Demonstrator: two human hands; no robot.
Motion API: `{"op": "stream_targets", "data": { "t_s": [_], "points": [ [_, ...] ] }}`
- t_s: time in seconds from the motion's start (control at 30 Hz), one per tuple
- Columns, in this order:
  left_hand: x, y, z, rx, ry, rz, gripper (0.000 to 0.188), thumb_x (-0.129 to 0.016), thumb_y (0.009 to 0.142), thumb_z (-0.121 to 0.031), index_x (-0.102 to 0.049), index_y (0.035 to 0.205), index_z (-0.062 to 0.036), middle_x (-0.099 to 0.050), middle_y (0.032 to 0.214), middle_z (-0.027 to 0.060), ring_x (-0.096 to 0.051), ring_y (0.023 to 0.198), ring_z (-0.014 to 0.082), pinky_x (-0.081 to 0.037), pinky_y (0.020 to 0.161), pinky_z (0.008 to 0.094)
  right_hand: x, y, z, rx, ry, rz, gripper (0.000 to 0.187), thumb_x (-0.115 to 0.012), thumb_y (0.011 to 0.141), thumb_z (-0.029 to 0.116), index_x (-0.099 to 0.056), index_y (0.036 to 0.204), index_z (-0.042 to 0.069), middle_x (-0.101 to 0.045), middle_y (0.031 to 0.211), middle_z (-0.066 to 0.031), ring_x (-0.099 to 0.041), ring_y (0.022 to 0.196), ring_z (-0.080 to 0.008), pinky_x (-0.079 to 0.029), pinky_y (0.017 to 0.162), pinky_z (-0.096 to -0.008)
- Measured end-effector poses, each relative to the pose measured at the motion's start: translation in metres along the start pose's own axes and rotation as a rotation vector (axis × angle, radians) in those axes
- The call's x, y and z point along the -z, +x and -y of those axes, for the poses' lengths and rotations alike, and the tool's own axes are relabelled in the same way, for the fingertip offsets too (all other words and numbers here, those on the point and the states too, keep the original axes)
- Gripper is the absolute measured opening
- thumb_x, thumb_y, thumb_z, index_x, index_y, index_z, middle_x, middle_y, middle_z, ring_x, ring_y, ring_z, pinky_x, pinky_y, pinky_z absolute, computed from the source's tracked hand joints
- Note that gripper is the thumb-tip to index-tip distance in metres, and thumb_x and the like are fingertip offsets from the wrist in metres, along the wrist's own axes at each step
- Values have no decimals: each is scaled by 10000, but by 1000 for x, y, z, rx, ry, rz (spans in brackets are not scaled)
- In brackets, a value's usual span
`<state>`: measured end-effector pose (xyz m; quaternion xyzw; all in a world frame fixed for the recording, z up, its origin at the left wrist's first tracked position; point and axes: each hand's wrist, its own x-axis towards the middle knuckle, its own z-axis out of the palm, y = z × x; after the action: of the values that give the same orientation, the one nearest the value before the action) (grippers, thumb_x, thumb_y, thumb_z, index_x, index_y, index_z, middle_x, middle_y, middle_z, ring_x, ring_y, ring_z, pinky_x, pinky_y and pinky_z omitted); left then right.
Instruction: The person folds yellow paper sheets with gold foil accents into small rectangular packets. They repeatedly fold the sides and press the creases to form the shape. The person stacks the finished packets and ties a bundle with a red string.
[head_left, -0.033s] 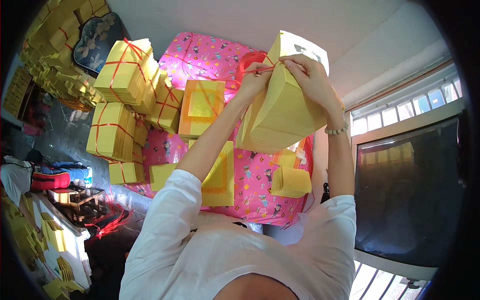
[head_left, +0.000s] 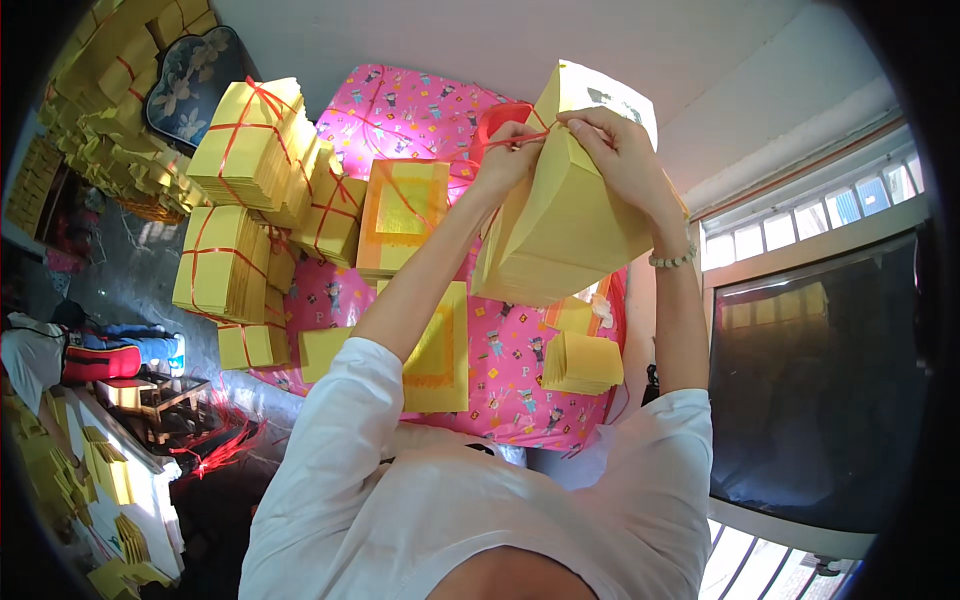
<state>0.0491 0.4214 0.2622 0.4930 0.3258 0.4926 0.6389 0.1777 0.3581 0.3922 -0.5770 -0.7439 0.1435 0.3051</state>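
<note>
A tall stack of yellow paper (head_left: 570,220) stands tilted at the far side of the table, with a white printed sheet (head_left: 610,95) at its far end. Red ribbon (head_left: 525,137) crosses the stack's upper left edge. My left hand (head_left: 508,160) is closed in a pinch on the ribbon beside that edge. Against the top edge, my right hand (head_left: 618,150) has thumb and fingers pinched together where the ribbon meets the paper; its wrist wears a beaded bracelet (head_left: 674,260). A red ribbon roll (head_left: 497,120) lies behind my left hand.
Tied yellow paper bundles (head_left: 250,140) are piled on the left. Loose stacks (head_left: 402,215) and a small pile (head_left: 583,363) lie on the pink patterned cover (head_left: 500,400). A dark-paned window (head_left: 820,380) is at right. Another person (head_left: 35,350) is at far left, near a stool (head_left: 150,395).
</note>
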Motion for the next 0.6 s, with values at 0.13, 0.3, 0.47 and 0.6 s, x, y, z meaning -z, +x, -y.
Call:
{"op": "stream_targets", "data": {
  "t_s": [0.13, 0.3, 0.47, 0.6],
  "points": [
    [12, 7, -3, -86, 111, 132, 133, -572, 910, -216, -517, 931, -97, -485, 730, -52, -409, 609, 33, -325, 516, 206, -1, 0, 4, 25, -34, -14, 276, -527, 912, 240, -674, 1021, 34, -670, 939, -121, -630, 792, -228, -485, 742, -329],
    [33, -3, -8, -51, 23, 352, 147, -526, 939, -233, -475, 896, -101, -433, 715, -63, -383, 622, 35, -326, 552, 205, 0, 1, 3, -6, -83, -21, 268, -516, 903, 222, -679, 1009, 37, -668, 946, -124, -631, 807, -251, -483, 753, -336],
    [65, -25, -9, -73, -4, 345, 213, -518, 947, -283, -497, 877, -83, -448, 727, -46, -395, 635, 40, -332, 558, 210, 4, 1, 2, 1, -89, 0, 273, -511, 930, 220, -664, 1041, 23, -662, 916, -95, -602, 801, -176, -471, 748, -288],
    [78, -52, -10, -66, 202, 294, 218, -517, 944, -259, -549, 849, -65, -478, 735, -36, -412, 642, 42, -337, 558, 206, -1, -3, 5, -35, -50, -5, 284, -506, 906, 238, -677, 1009, 37, -674, 923, -122, -634, 813, -254, -482, 755, -334]
  ]
}}
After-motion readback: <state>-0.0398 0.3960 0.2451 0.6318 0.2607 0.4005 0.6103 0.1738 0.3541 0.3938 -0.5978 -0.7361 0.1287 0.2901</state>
